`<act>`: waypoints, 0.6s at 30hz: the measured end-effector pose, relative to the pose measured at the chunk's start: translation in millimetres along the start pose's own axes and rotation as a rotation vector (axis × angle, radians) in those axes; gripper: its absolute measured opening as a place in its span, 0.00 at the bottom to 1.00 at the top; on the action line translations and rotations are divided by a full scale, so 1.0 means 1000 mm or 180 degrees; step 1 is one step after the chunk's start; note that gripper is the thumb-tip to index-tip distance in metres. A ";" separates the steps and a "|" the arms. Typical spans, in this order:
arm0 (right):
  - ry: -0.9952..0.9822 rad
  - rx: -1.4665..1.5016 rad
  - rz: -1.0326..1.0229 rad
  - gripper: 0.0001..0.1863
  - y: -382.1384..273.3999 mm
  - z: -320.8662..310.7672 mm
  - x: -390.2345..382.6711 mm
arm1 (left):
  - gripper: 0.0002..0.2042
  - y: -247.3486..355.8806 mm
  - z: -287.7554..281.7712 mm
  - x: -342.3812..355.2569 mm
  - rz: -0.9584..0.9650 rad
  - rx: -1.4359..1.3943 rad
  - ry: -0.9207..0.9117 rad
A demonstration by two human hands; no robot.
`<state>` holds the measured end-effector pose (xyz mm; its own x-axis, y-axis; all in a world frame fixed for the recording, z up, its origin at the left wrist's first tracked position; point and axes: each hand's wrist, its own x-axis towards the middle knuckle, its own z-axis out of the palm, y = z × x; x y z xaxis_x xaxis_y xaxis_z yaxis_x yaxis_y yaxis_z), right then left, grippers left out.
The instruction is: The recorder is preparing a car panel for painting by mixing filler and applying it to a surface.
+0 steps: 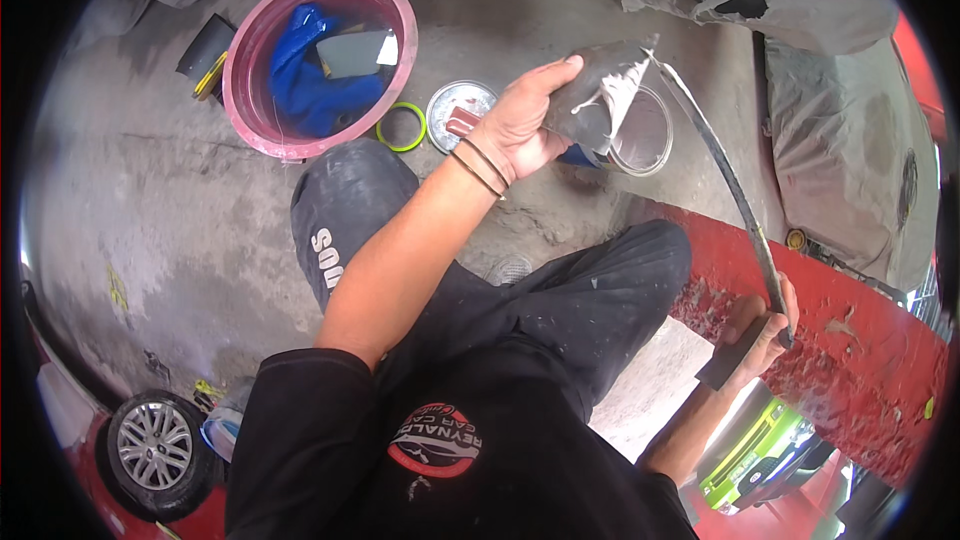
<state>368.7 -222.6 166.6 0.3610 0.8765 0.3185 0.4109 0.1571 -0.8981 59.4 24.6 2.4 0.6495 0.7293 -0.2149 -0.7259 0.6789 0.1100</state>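
My left hand (pixel 525 115) is closed on a dark grey, pointed panel (pixel 585 100) with white streaks. A long, thin dark strip (pixel 735 180) meets the panel's upper tip and runs down to my right hand (pixel 760 330). My right hand grips the strip's lower end along with a dark rectangular block (pixel 730 358). Behind my left hand lie a round metal lid (pixel 447 100) with a reddish piece on it and an open round container (pixel 653 155), partly hidden by the panel.
A pink tub (pixel 238 80) holds water and blue cloth, beside a bright green ring (pixel 402 145). A red surface (pixel 860 350) runs along my right. Grey covers (pixel 840 150) hang at the back and right; a car wheel (pixel 150 440) stands lower left.
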 end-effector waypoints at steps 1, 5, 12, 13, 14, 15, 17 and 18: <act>0.0097 -0.0140 -0.0061 0.39 -0.003 0.003 0.003 | 0.17 0.002 0.000 -0.001 0.0024 0.0037 0.0028; 0.0293 -0.0259 -0.0051 0.53 -0.016 0.020 0.019 | 0.18 -0.011 0.002 -0.001 -0.0032 0.0086 0.0127; -0.0078 0.0481 -0.0241 0.47 0.001 0.006 0.039 | 0.18 -0.023 -0.005 0.001 -0.0156 0.0091 0.0160; -0.0081 0.0485 -0.0250 0.47 0.005 0.003 0.040 | 0.18 -0.024 -0.005 0.001 -0.0161 0.0108 0.0188; -0.0258 0.0651 -0.0189 0.45 0.009 -0.001 0.041 | 0.18 -0.025 -0.006 0.002 -0.0152 0.0110 0.0183; -0.0429 0.0814 -0.0126 0.44 0.012 -0.001 0.041 | 0.18 -0.027 -0.006 0.002 -0.0182 0.0082 0.0155; -0.0653 0.1206 -0.0140 0.41 0.020 0.002 0.045 | 0.18 -0.028 -0.006 0.003 -0.0208 0.0056 0.0120; -0.0875 0.1594 -0.0141 0.38 0.023 0.005 0.048 | 0.18 -0.029 -0.006 0.003 -0.0228 0.0043 0.0094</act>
<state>391.0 -174.3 160.2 0.0939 0.9398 0.3285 -0.0502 0.3340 -0.9412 80.7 6.6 -6.7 0.6925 0.6763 -0.2511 -0.6747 0.7304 0.1065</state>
